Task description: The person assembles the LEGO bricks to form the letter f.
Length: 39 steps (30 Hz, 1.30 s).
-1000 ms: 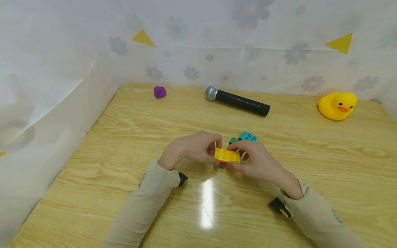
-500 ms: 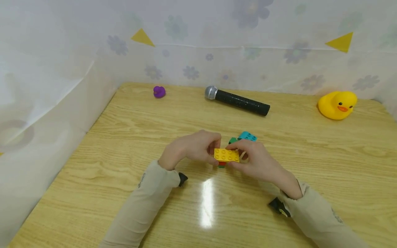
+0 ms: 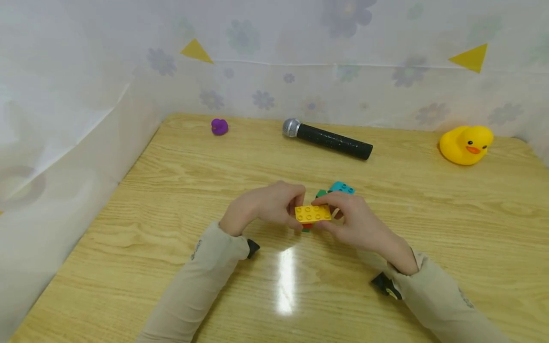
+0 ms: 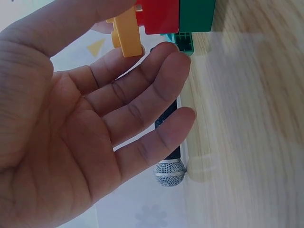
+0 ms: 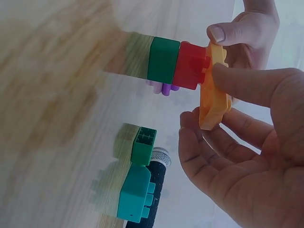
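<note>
A flat yellow toy brick (image 3: 313, 214) with studs on top is held between both hands over a small stack. My left hand (image 3: 274, 202) pinches its left end with thumb and forefinger; the other left fingers (image 4: 142, 111) are spread loosely. My right hand (image 3: 360, 224) grips the right end between thumb and fingers. Beneath the yellow brick, a red brick (image 5: 190, 65) sits on a green brick (image 5: 164, 60) standing on the table. In the right wrist view, red studs show in a narrow gap under the yellow brick, which overhangs the stack.
Just behind the right hand, a turquoise brick (image 5: 133, 194) and another green brick (image 5: 144, 146) lie together on the wooden table (image 3: 171, 190). Farther back are a black microphone (image 3: 334, 140), a purple toy duck (image 3: 219, 127) and a yellow toy duck (image 3: 465, 145), before a flowered curtain.
The yellow brick has shifted very slightly left and its tilt has eased a little, with the right fingertips following. Both hands otherwise keep their place and hold.
</note>
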Motion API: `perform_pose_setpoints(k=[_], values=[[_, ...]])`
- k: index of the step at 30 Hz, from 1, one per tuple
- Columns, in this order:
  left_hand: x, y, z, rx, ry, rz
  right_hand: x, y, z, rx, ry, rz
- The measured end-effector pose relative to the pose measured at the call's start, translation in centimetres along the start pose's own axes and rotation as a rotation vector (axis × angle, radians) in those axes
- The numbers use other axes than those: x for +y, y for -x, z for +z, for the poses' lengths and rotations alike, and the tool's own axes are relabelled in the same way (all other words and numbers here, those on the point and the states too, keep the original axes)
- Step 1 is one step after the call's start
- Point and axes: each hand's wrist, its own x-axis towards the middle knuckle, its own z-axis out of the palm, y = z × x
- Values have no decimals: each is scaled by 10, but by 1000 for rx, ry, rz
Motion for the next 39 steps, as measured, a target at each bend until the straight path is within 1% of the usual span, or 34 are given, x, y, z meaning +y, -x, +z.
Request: perform_pose_setpoints(k=[7,18,25,33,36,39], values=[[-2,1,0,2,-7,17,0,0,-1,-22,15,16],[-1,0,0,10,-17,22,0,-1,-1,-35,23,28],[-1,-2,2,-5,-4,5,-1,0,0,-54,-5,94],[-1,-1,4,-7,6,-14,-3,0,-1,-73,12,128],[-1,-2,6,-6,1,-2,-3,1,-3,-76,30,137],[0,-5,8,-2,-7,34,-3,1,-4,-78,41,133]])
